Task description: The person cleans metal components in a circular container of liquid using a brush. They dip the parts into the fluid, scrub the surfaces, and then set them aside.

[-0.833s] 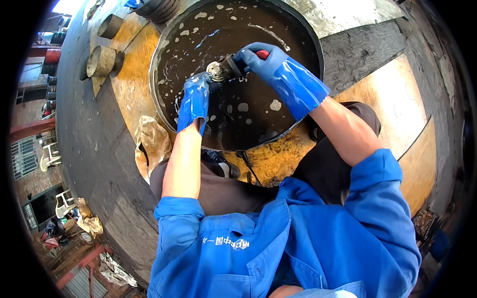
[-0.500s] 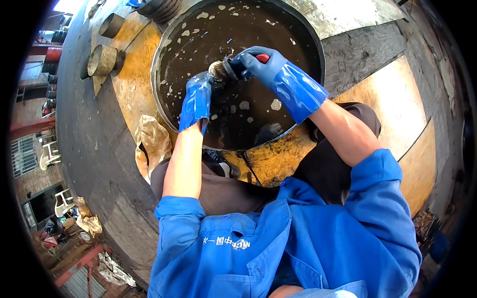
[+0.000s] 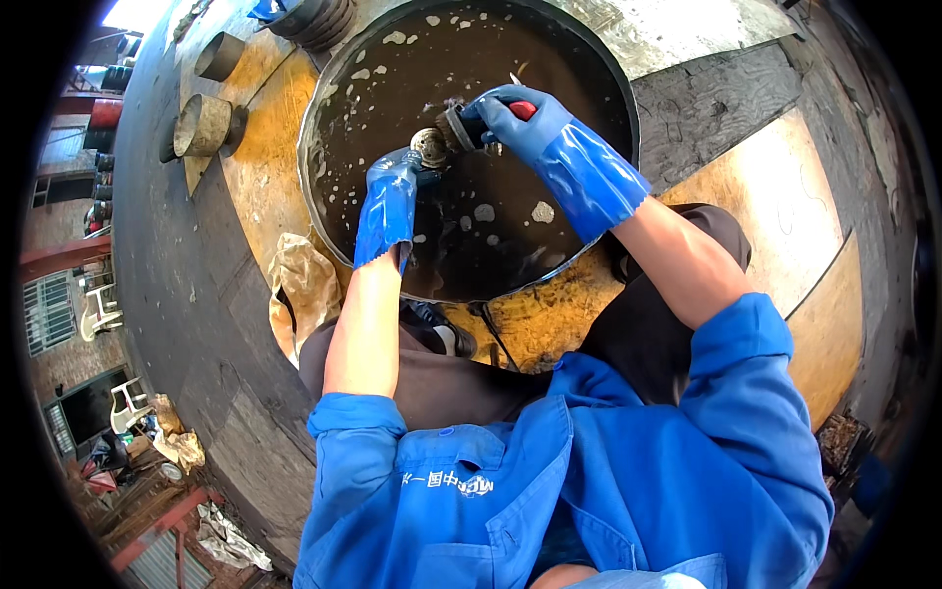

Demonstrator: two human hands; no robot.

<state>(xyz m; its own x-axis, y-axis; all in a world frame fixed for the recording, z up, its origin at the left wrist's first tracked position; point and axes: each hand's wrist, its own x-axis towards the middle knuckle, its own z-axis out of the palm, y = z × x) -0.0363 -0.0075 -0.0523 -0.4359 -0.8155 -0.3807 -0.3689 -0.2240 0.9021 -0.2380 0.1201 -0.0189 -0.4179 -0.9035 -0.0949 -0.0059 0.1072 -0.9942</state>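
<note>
Both hands wear blue rubber gloves over a wide round tub (image 3: 306, 162) of dark, foam-flecked liquid. My left hand (image 3: 394, 169) is closed on a small round metal part (image 3: 429, 147), its pale ridged face turned up. In my right hand (image 3: 520, 120) is a brush (image 3: 459, 128) with a red-and-black handle; only the red end and the dark head show past the glove. The bristles meet or nearly meet the metal part's right side; I cannot tell which. My left fingertips are partly hidden behind the part.
Left of the tub stand two short metal cylinders (image 3: 202, 126) (image 3: 219, 56). A stack of dark ribbed containers (image 3: 312, 20) is at the upper left. A crumpled tan sack (image 3: 302, 280) lies by my left knee. Stained boards (image 3: 765, 187) cover the floor at right.
The brush head has shifted slightly up off the metal part, and the part's round face shows more. My left hand is a little lower. Both hands keep their hold.
</note>
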